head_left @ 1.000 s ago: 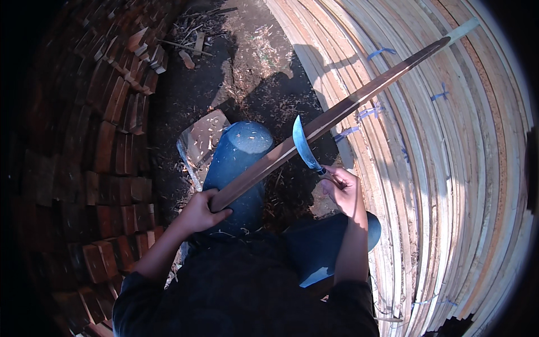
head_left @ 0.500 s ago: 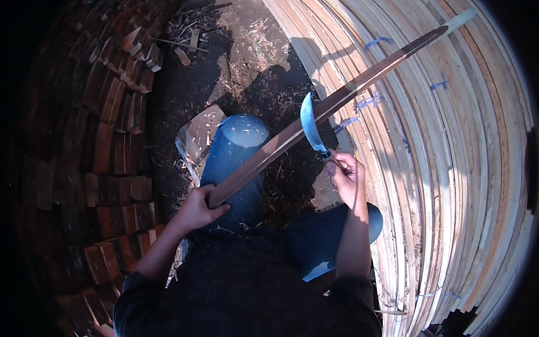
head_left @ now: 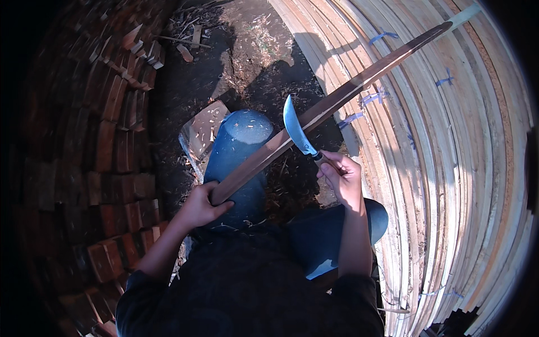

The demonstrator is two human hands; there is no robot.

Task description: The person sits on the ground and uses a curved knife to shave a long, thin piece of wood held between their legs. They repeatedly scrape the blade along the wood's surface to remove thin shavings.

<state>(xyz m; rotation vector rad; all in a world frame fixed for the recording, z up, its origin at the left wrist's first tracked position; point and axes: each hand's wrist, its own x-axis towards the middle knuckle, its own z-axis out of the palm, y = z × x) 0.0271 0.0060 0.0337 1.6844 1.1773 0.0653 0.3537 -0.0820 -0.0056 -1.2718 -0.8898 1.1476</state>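
Note:
A long brown wooden strip [head_left: 348, 92] slants from lower left to upper right, its far part over the pale boards. My left hand [head_left: 201, 205] is closed round its near end, beside my left knee. In my right hand [head_left: 342, 175] is a curved knife [head_left: 296, 129], gripped by its short wooden handle. The blade points up and to the left and crosses in front of the strip's middle. Whether its edge touches the wood I cannot tell. A lighter streak runs along the strip's side.
Long pale boards [head_left: 449, 168] lie stacked on the right, with blue ties [head_left: 373, 96] round some. Cut brown wood blocks [head_left: 115, 143] are piled on the left. A flat wooden piece [head_left: 203, 126] lies by my left knee. Shavings and scraps [head_left: 199, 28] litter the dark ground.
The knife has shifted left along the strip, toward my left hand, and its blade leans further left. My left hand keeps its hold on the near end.

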